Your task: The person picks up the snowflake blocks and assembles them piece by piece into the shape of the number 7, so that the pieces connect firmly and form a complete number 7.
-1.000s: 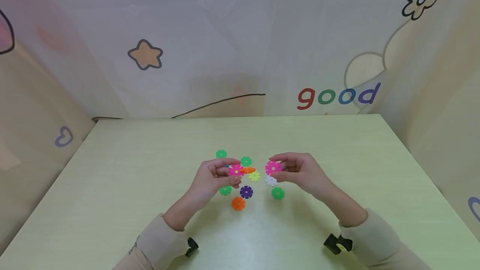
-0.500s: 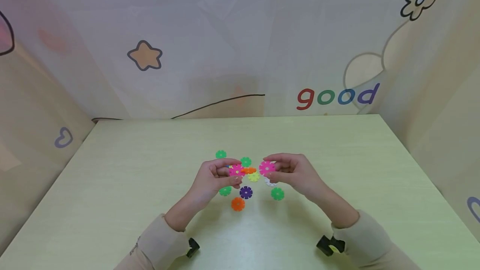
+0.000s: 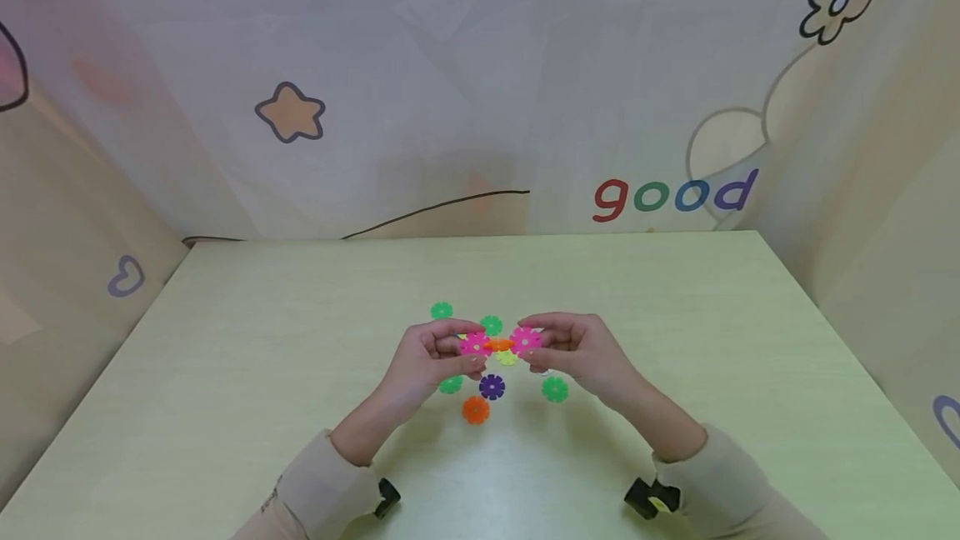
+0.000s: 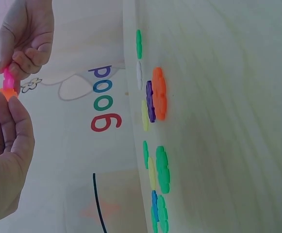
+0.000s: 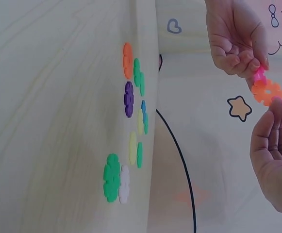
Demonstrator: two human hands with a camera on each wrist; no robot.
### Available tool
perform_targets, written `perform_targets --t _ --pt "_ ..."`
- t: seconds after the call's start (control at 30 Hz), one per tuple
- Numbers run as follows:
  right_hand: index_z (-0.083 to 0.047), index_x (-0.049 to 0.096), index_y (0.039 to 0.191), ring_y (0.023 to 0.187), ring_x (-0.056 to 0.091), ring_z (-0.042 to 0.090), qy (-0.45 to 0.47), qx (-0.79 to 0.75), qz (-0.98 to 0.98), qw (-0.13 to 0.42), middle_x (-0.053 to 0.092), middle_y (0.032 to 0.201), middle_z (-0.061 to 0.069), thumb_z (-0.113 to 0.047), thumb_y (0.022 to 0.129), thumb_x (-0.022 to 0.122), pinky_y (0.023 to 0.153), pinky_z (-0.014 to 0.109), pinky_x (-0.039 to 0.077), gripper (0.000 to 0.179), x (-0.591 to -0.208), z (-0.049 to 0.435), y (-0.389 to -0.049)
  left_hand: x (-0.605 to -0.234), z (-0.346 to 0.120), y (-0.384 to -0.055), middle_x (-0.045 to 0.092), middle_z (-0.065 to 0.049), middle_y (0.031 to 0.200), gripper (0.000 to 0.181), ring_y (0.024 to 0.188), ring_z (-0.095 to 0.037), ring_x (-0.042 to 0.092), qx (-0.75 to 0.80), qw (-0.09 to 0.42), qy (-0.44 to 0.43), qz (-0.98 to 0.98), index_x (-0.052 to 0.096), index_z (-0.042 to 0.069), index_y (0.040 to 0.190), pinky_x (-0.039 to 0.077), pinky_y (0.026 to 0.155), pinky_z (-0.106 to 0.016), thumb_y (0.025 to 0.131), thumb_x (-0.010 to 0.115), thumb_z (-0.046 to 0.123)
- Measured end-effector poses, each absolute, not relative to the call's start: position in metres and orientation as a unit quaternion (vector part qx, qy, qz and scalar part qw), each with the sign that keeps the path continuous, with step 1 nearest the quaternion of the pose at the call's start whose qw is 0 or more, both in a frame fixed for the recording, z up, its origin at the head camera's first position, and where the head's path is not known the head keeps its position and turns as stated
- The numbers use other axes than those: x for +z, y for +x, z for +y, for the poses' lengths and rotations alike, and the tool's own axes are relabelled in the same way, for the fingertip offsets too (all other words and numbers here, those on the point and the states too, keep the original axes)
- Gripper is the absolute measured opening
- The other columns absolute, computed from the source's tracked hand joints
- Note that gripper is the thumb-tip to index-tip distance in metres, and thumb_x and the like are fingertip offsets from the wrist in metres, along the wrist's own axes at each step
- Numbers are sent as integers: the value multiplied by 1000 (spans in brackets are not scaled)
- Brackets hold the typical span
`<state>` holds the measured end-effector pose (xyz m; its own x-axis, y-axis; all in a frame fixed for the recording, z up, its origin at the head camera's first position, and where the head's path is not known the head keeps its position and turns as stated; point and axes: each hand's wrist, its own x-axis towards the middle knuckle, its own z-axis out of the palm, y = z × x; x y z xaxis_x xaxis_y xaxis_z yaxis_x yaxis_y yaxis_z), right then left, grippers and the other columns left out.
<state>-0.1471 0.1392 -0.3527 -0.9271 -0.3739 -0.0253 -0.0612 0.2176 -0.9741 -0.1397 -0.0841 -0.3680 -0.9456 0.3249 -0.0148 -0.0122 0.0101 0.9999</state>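
In the head view my left hand (image 3: 431,361) pinches a pink notched disc (image 3: 474,345) between thumb and fingers. An orange notched disc (image 3: 499,345) joins it on the right, set edge-on to the head camera. My right hand (image 3: 573,350) pinches a second pink disc (image 3: 526,342), its edge right at the orange one. The right wrist view shows the orange disc (image 5: 267,92) face-on between the two pink pieces. Both hands hold the pieces up above the table, and fingers hide parts of the pink discs.
Loose notched discs lie on the table (image 3: 262,373) beneath the hands: several green ones (image 3: 555,389), a purple one (image 3: 492,387), an orange one (image 3: 476,410) and a yellow one (image 3: 507,357). A white disc (image 5: 124,184) and a blue one (image 5: 143,111) show in the right wrist view. A printed curtain stands behind.
My right hand has moved left with its pink disc, from apart to meeting the orange disc. The left hand has stayed nearly still, keeping its hold.
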Motion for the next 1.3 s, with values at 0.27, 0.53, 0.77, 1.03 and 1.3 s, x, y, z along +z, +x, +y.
perform_targets --t 0.27,0.53,0.77,1.03,1.3 --pt "5 57 117 73 66 26 -142 -613 768 120 65 79 13 -6 83 65 73 30 53 37 -355 135 -143 -371 -84 -139 67 -17 85 31 74 -23 67 699 114 119 696 57 -6 113 51 78 -37 84 63 4" --pt "6 58 115 71 66 23 -130 -626 762 102 67 84 14 -7 81 67 71 28 53 37 -359 132 -143 -372 -81 -141 67 -17 80 25 71 -25 67 706 100 104 693 59 -7 105 51 77 -42 83 64 1" --pt "7 59 115 68 66 22 -137 -632 758 83 67 89 17 -4 80 67 69 28 53 37 -362 128 -140 -372 -81 -141 68 -15 82 27 68 -18 67 716 91 101 685 57 -11 105 53 74 -34 82 64 0" --pt "6 60 114 66 65 20 -144 -633 758 61 65 79 14 0 80 67 68 28 54 36 -364 126 -138 -370 -81 -142 67 -18 82 26 66 -17 66 710 84 114 690 59 -11 103 53 71 -30 81 65 -1" --pt "6 60 114 65 65 19 -152 -630 760 48 65 77 14 1 80 66 67 27 54 35 -364 126 -139 -370 -80 -143 67 -17 80 23 69 -30 66 707 77 123 692 60 -11 101 54 69 -30 80 65 -2"
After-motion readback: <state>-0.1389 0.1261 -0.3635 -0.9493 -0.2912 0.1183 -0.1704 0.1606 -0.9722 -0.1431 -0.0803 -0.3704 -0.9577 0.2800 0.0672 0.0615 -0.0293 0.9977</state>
